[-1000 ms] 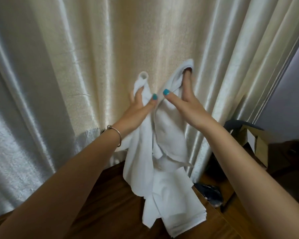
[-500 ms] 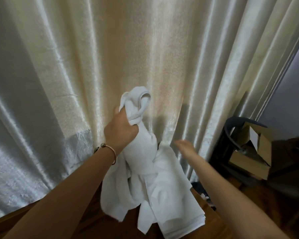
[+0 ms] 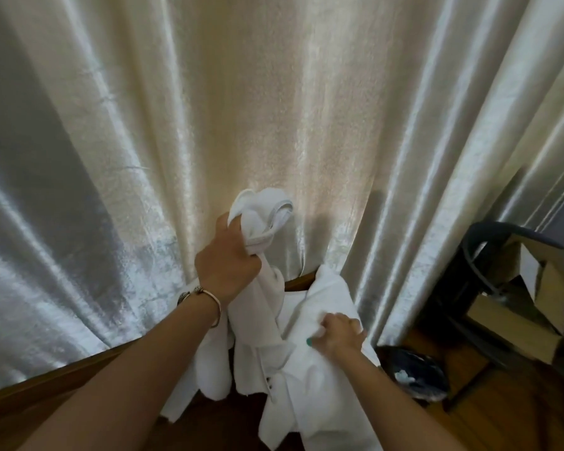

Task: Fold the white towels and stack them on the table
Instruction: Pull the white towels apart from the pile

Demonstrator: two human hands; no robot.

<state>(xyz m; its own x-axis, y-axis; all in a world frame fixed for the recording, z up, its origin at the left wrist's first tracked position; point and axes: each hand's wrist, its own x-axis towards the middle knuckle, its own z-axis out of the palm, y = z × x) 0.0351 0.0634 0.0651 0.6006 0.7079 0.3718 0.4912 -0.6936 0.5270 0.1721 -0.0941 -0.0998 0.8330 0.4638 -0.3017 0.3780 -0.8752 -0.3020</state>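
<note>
L hand [image 3: 228, 265], bracelet at the wrist, has its fingers curled tight round a bunched white terry towel [image 3: 261, 222], held up w/ the rest hanging down in front of the shiny cream curtain [image 3: 274, 109]. R hand [image 3: 339, 330] is lower, fingers curled & pinching the cloth of a pile of white towels [image 3: 313, 379] on the brown wooden table [image 3: 46, 395]. Cardboard box [image 3: 534, 288] on a dark chair at far right.
</note>
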